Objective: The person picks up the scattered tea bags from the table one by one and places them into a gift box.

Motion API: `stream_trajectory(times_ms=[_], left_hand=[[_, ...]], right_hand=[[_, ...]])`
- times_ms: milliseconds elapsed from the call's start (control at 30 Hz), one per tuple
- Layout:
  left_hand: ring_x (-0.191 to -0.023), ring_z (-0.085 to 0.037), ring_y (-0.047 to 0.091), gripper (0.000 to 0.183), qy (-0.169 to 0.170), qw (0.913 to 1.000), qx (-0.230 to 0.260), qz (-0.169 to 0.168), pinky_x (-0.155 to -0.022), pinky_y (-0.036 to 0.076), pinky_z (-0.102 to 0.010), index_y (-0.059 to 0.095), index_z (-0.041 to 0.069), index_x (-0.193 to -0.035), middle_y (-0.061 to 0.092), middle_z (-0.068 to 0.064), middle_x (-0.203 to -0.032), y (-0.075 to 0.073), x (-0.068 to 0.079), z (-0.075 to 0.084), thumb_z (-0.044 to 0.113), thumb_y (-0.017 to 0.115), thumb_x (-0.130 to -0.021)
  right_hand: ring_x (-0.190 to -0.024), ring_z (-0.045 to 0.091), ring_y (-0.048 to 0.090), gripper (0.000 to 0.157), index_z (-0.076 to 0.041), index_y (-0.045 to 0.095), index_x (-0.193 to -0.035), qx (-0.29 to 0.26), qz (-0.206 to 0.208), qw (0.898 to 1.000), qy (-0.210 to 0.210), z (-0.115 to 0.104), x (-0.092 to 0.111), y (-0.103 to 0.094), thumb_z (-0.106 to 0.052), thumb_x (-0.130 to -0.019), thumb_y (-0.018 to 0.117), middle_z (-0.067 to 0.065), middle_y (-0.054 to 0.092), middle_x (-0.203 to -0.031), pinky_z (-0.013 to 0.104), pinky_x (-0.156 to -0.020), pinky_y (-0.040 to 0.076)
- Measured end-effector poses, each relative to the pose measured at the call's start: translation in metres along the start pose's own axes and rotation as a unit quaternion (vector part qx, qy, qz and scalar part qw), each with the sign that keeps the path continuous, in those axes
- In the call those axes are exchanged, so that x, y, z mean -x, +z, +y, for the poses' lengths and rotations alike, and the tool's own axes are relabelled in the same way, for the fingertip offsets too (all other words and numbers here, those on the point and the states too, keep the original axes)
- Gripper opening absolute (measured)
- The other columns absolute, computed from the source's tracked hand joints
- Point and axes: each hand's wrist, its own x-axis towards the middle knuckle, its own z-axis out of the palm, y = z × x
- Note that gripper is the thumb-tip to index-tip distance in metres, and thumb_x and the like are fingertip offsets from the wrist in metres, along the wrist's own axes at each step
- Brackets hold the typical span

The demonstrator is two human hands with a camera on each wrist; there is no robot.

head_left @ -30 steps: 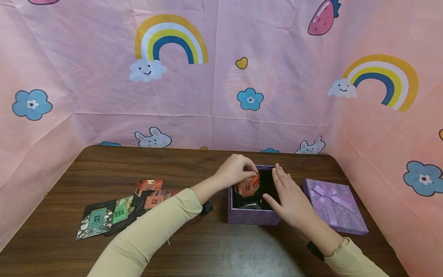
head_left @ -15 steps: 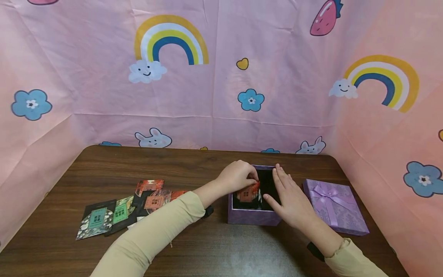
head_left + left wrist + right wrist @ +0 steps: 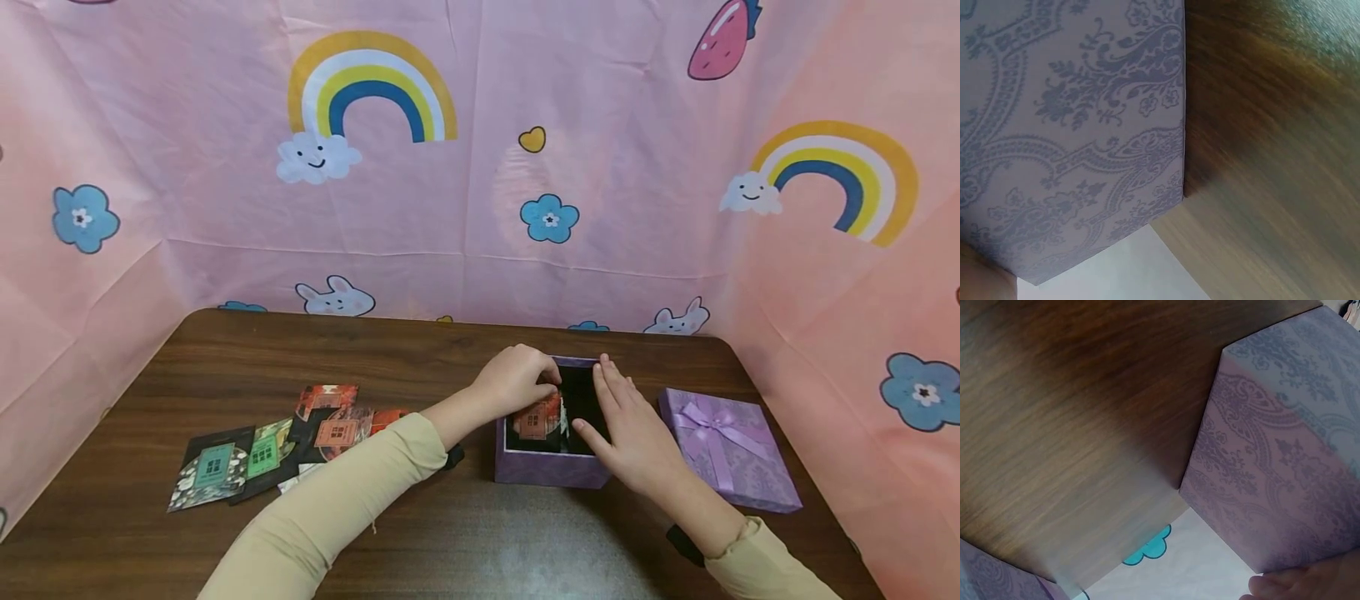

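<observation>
A purple patterned gift box [image 3: 551, 471] stands uncovered on the table, its inside black. My left hand [image 3: 513, 379] reaches over the box's left wall and pinches the top edge of a small flat packet [image 3: 534, 419] with a red-orange label, which sits inside at the left. White edges show beside that packet. My right hand [image 3: 637, 433] rests along the right wall with straight fingers, thumb over the near part of the opening. In the left wrist view the box side [image 3: 1072, 125] fills the left. Right-hand fingertips [image 3: 1300, 584] touch the box in the right wrist view.
The purple lid [image 3: 731, 450] with a ribbon bow lies right of the box. On the left lie several overlapping flat packets, including one with a teal label [image 3: 213, 467] and one with a green label [image 3: 264, 454]. A patterned pink cloth [image 3: 405, 208] surrounds the table [image 3: 465, 550].
The red-orange packet has gone lower into the box with my left hand, which dipped slightly at first and then stayed nearly still. My right hand keeps its place on the box.
</observation>
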Motion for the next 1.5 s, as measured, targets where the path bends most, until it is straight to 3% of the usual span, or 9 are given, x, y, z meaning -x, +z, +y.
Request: stream_trajectory(times_ms=[300, 500, 733, 1000, 1500], left_hand=[[-0.099, -0.018, 0.078, 0.014, -0.003, 0.9998, 0.019, 0.008, -0.088, 0.063, -0.034, 0.083, 0.009, -0.110, 0.083, -0.003, -0.110, -0.004, 0.003, 0.002, 0.016, 0.076, -0.101], [-0.100, -0.020, 0.078, 0.014, -0.001, 0.9982, 0.054, 0.027, -0.089, 0.063, -0.036, 0.083, 0.008, -0.110, 0.083, -0.005, -0.110, -0.010, 0.012, 0.002, 0.016, 0.076, -0.100], [-0.099, -0.019, 0.078, 0.011, 0.003, 0.9946, 0.078, 0.068, -0.088, 0.063, -0.036, 0.083, 0.011, -0.108, 0.083, -0.004, -0.107, -0.024, 0.032, -0.006, 0.015, 0.078, -0.099], [-0.089, -0.014, 0.075, 0.010, -0.015, 0.9902, 0.099, 0.097, -0.077, 0.058, -0.026, 0.083, 0.013, -0.107, 0.082, 0.000, -0.102, -0.040, 0.057, -0.024, 0.015, 0.079, -0.097], [-0.082, -0.013, 0.074, 0.014, -0.066, 0.9874, 0.101, 0.102, -0.073, 0.060, -0.027, 0.082, 0.009, -0.105, 0.082, -0.002, -0.095, -0.068, 0.107, -0.061, 0.010, 0.084, -0.091]], right_hand=[[-0.163, 0.040, 0.025, 0.082, 0.008, 0.027, -0.164, 0.002, 0.001, 1.000, -0.002, 0.001, -0.001, 0.000, -0.045, -0.108, 0.057, 0.023, 0.018, -0.176, 0.060, -0.130, 0.026], [-0.163, 0.040, 0.025, 0.082, 0.008, 0.029, -0.163, 0.000, 0.001, 1.000, -0.001, 0.000, 0.001, 0.000, -0.044, -0.107, 0.058, 0.025, 0.020, -0.175, 0.061, -0.129, 0.026], [-0.163, 0.040, 0.025, 0.082, 0.008, 0.029, -0.163, -0.004, 0.007, 1.000, 0.000, 0.000, 0.004, 0.004, -0.044, -0.107, 0.058, 0.024, 0.019, -0.176, 0.061, -0.129, 0.026], [-0.163, 0.040, 0.025, 0.083, 0.007, 0.028, -0.164, -0.001, 0.013, 1.000, 0.000, -0.002, 0.005, 0.006, -0.045, -0.106, 0.058, 0.023, 0.019, -0.176, 0.060, -0.129, 0.026], [-0.163, 0.039, 0.025, 0.082, 0.007, 0.028, -0.164, 0.005, 0.013, 1.000, 0.000, -0.002, 0.006, 0.006, -0.043, -0.107, 0.058, 0.023, 0.019, -0.176, 0.060, -0.130, 0.026]])
